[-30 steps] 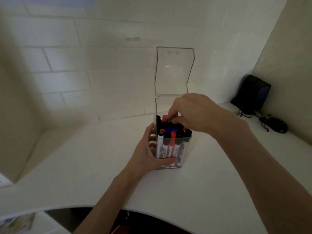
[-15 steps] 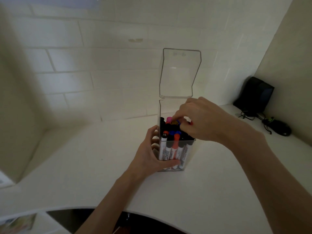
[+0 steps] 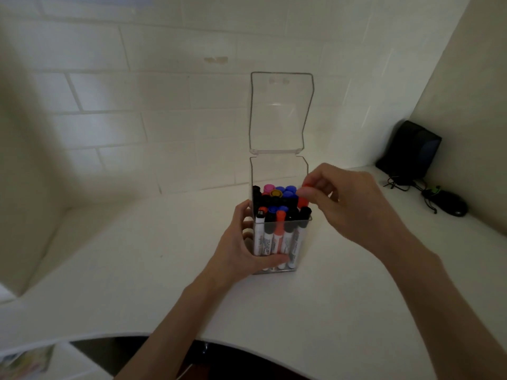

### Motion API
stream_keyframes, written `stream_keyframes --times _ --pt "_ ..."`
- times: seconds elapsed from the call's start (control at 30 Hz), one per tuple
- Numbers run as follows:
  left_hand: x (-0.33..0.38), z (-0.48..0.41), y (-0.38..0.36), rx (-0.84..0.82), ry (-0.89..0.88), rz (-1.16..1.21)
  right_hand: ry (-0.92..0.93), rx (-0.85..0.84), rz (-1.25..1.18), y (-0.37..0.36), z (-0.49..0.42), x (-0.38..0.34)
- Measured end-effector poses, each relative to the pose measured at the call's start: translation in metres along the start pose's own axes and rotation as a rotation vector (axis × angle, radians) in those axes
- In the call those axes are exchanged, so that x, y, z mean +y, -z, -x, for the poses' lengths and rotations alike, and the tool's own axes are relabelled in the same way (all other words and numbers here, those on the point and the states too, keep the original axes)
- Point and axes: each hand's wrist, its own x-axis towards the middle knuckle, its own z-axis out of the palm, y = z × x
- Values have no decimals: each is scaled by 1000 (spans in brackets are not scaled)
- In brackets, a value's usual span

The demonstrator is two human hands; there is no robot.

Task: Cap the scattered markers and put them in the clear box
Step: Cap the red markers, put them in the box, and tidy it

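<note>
Here, a white desk (image 3: 137,283) meets a tiled wall (image 3: 164,91).
Your left hand (image 3: 241,250) grips the clear box (image 3: 278,172); your right hand (image 3: 354,204) pinches an orange marker (image 3: 302,202).

clear box (image 3: 278,171) mouth open, upright lid (image 3: 279,113) behind, markers (image 3: 280,216) packed

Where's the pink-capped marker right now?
Head view: the pink-capped marker stands in the clear box, back row toward the left, between a black cap and blue caps.
</note>
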Motion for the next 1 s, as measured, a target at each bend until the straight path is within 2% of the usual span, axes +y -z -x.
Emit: stream_keyframes --times 0.2,0.3,0.43,0.6,0.73,1.0 --pt "2 0 1 -24 -15 -15 87 57 -22 11 -3 -3" --pt "4 1 1 -31 -27 -7 86 98 -125 23 -9 -12" --pt "6 1 0 -28 -21 24 95 320 -368 45 -22 -28" --pt "7 2 2 -9 -12 65 82 510 -516 50 -24 -31" --pt "9 6 3 91 -11 121 7 625 -577 44 -18 -23" --pt "11 7 2 115 32 154 -45 652 -667 32 -12 -18"
